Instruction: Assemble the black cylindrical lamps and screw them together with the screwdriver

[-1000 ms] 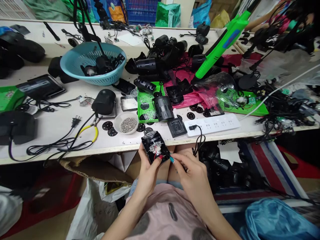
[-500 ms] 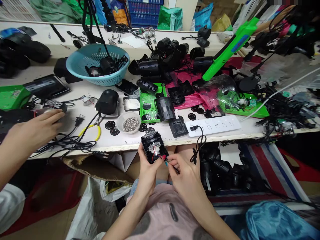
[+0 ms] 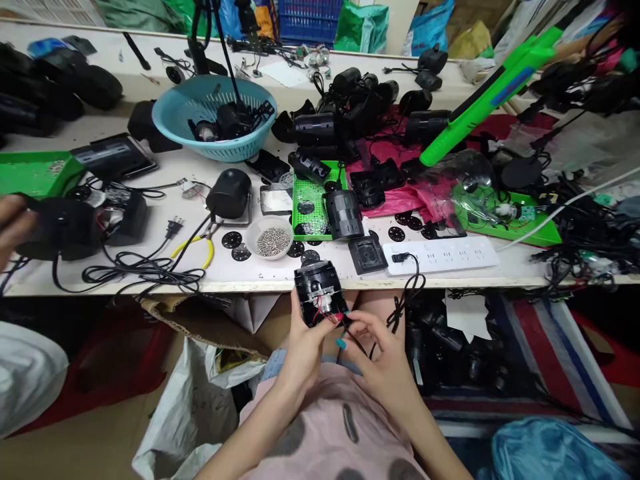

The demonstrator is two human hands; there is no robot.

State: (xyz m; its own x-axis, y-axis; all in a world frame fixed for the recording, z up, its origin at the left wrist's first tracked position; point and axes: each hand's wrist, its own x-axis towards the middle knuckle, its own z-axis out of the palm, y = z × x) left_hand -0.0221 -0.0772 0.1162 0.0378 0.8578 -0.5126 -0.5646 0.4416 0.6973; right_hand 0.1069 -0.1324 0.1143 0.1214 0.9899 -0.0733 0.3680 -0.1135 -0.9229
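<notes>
Over my lap, just off the table's front edge, my left hand [image 3: 307, 347] grips an open black device housing [image 3: 310, 277]. A white part [image 3: 326, 301] and thin red wires show inside it. My left thumb lies at its lower right corner, by the red wires. My right hand [image 3: 380, 350] is beside that corner, thumb and forefinger curled around a black cable [image 3: 356, 340] that runs out from the housing. Its fingertips are slightly apart, so the hold looks loose. The cable's far end is hidden behind my right hand.
A bowl of small screws [image 3: 270, 239], yellow-handled pliers [image 3: 207, 253] and a white power strip [image 3: 445, 259] lie along the table front. Behind them are a blue basket [image 3: 215, 143] and a green tray [image 3: 313, 230]. A co-worker's blurred hand [image 3: 15, 227] is at far left.
My right thumb and forefinger have spread from a tight pinch by the housing, with the cable between them. The co-worker's hand has moved left. The view has shifted slightly.
</notes>
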